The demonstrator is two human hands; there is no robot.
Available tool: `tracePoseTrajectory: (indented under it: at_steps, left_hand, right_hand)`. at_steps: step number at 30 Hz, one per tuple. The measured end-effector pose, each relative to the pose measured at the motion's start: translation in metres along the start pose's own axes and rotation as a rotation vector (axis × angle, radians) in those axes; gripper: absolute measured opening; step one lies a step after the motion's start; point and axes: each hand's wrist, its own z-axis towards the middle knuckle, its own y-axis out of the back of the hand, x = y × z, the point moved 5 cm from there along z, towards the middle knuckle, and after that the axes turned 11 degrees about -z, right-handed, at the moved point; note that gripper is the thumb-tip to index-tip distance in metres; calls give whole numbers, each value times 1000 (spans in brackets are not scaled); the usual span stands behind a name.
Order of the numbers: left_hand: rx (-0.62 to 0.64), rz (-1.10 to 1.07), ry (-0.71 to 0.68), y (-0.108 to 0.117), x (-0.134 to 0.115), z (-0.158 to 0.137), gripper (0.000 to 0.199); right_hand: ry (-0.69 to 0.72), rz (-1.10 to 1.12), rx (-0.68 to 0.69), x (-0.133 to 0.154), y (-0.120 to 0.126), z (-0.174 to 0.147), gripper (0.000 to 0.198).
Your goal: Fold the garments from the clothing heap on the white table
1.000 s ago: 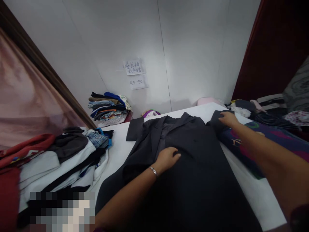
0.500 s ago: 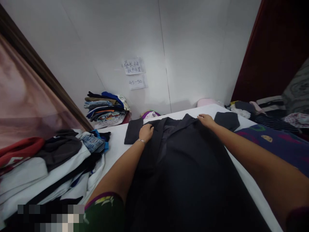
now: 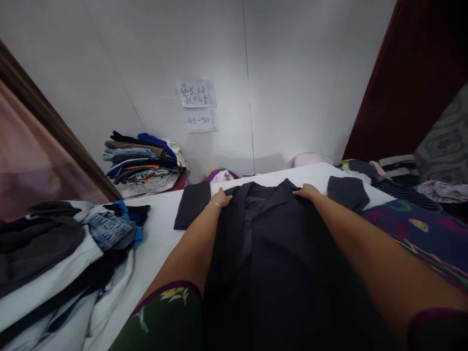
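A dark coat (image 3: 288, 253) lies spread in front of me, its collar at the far end and its front facing up. My left hand (image 3: 221, 198) pinches the coat at its left shoulder; a thin bracelet circles that wrist. At the right shoulder, my right hand (image 3: 306, 191) has its fingers closed on the fabric. Beyond my left hand sits a dark folded piece (image 3: 192, 204), and another dark folded piece (image 3: 347, 192) lies past my right hand; whether they are the coat's sleeves I cannot tell. The coat's lower part runs out of view toward me.
A white table (image 3: 157, 234) bears the coat. Heaped clothes (image 3: 66, 263) lie at left, with a folded stack (image 3: 146, 158) behind them. On the right is a patterned blue cloth (image 3: 420, 229) with more clothes beyond. Paper signs (image 3: 198, 93) hang on the wall (image 3: 292, 73).
Both hands still grip the coat's shoulders, slightly closer together. The coat's collar lies flatter and more even. My view has shifted slightly to the right.
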Motion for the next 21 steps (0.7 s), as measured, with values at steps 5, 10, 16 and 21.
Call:
tracePoseTrajectory:
  at_steps: [5, 10, 16, 21]
  left_hand:
    - [50, -52, 55, -1, -1, -12, 36]
    - [-47, -69, 69, 32, -11, -27, 32]
    - [-212, -158, -43, 107, 15, -103, 40]
    - [-204, -205, -37, 117, 64, -222, 35]
  right_hand:
    - [43, -22, 10, -1, 1, -13, 35]
    - [105, 41, -127, -2, 18, -42, 32]
    - [254, 505, -530, -50, 53, -122, 29]
    - [417, 538, -677, -114, 34, -216, 21]
